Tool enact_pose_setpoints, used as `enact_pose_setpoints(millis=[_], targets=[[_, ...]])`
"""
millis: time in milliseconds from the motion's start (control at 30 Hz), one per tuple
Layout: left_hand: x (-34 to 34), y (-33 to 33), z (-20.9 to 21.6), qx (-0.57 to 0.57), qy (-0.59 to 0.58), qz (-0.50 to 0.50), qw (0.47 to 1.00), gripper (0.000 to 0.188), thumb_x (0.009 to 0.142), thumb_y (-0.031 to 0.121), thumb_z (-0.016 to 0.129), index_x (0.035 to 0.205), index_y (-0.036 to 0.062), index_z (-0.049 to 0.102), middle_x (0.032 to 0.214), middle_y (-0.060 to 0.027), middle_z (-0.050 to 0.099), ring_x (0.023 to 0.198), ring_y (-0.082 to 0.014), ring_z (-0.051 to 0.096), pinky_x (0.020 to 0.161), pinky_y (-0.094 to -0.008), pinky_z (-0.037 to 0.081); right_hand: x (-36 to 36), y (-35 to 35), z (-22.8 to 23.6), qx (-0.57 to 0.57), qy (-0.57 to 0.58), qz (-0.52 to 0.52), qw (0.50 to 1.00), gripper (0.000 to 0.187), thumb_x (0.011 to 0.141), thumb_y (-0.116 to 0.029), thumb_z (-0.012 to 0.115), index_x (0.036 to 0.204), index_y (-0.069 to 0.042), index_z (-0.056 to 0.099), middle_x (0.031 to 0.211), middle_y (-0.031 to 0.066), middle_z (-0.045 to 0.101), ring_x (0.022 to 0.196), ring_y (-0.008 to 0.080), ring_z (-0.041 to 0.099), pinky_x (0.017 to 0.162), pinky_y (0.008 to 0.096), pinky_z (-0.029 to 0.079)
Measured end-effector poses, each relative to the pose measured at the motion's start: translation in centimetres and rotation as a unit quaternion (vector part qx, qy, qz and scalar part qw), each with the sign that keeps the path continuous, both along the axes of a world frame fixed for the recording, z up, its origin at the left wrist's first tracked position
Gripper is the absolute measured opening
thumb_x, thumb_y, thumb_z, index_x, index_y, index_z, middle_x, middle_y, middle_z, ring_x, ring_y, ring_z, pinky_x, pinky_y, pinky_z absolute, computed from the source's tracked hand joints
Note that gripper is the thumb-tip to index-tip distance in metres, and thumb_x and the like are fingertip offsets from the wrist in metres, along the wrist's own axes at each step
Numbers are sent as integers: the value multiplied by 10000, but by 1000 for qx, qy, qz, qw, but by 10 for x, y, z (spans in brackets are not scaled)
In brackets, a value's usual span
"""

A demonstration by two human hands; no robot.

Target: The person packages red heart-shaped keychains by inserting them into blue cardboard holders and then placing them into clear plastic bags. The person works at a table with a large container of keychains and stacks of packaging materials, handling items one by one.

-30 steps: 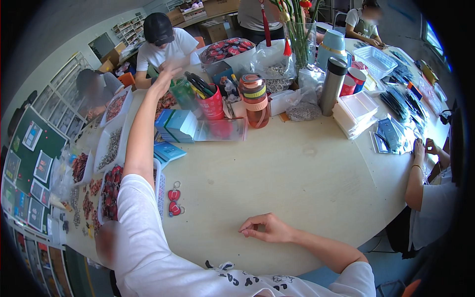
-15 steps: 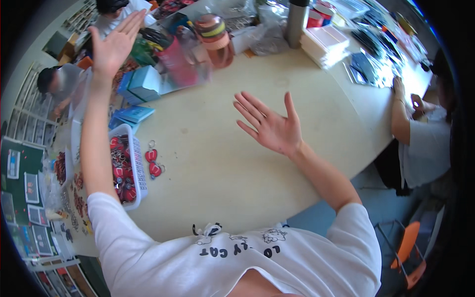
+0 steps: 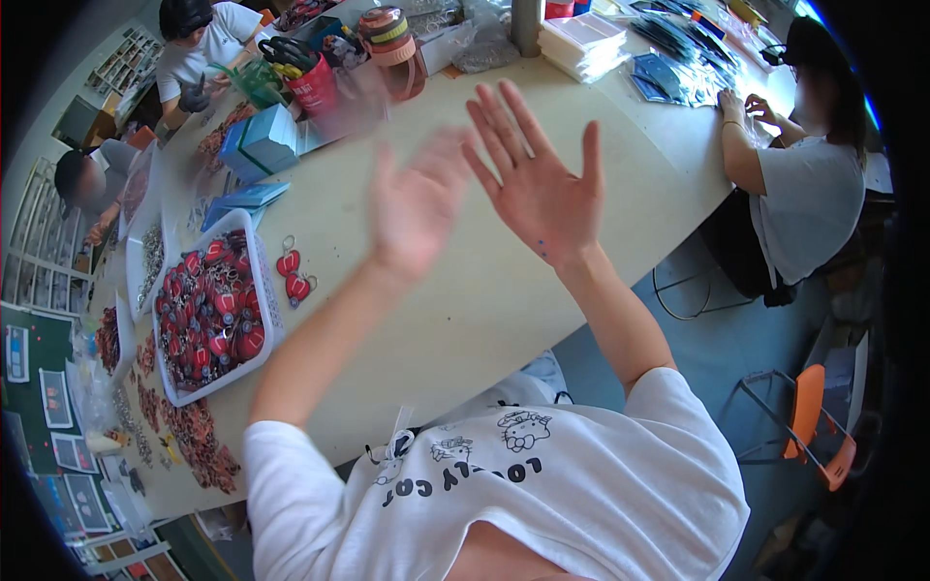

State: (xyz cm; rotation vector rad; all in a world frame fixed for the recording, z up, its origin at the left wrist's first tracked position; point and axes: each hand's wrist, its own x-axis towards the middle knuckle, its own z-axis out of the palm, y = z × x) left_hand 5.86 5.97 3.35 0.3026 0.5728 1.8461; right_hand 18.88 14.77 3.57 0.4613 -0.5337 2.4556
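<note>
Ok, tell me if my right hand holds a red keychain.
No, your right hand is open and empty; red keychains lie on the table beside the white basket.

On the wearer's white shirt (image 3: 601, 484) we can make out a curving line of bold black capital letters (image 3: 522, 472), upside down from where we look and partly lost in the folds, with outlined cartoon cat heads (image 3: 523, 429) printed beside it. We also spot pale lettering on the red cup (image 3: 313, 97) that stands at the far side of the worktop (image 3: 455, 339), though it is too small for us to read. At the left edge we see sheets (image 3: 55, 399) on a green board (image 3: 48, 344), their print likewise too small for us
</note>
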Motion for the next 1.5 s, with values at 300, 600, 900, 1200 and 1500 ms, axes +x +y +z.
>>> enact_pose_setpoints(millis=[300, 600, 900, 1200, 1500], targets=[[242, 17, -84, 144, 151, -373, 904, 614, 974, 479, 384, 1450, 97, 325, 1510, -128, 299, 1389, -302, 281, 1137, -413, 206, 245, 11, -53, 831, -253, -393, 302, 439, 960, -413, 445, 1276, -120, 530, 1327, 209, 526, 1246, 368, 503, 1080, 523, 296], [302, 25, -126, 589, 658, 26, 468, 694, 840, 517, 583, 1422, 177, 419, 1518, -101, 305, 1444, -356, 136, 1147, -586, 20, 400, -39, -186, 118, -694, -545, 455, 636, 950, -411, 395, 1464, -53, 282, 1467, 186, 358, 1352, 308, 348, 1117, 464, 251], [193, 9, -10, 138, 172, -250, 943, 822, 942, 668, 210, 1506, 73, 153, 1546, -85, 206, 1410, -211, 229, 1136, -377, 197, 237, 3, -52, 759, -276, -566, 167, 693, 951, -526, 316, 1458, -56, 271, 1484, 161, 325, 1404, 328, 257, 1148, 478, 178], [0, -178, 7, -71, 407, 215, 885, 179, 938, 158, 571, 1078, 48, 593, 1255, -73, 546, 1145, -163, 514, 1007, -308, 372, 22, 2, -17, 753, -334, -385, 416, 609, 825, -30, 652, 1385, -50, 414, 1415, 142, 442, 1314, 326, 402, 1096, 421, 310], [-144, -354, -96, -270, 87, 816, 503, 933, 819, 251, 716, 1506, 38, 122, 1554, -141, 162, 1419, -230, 196, 1158, -390, 141, -334, -123, -29, 796, -15, -253, 549, 411, 891, -203, 617, 1259, -42, 527, 1202, 179, 586, 1131, 356, 534, 939, 420, 431]])
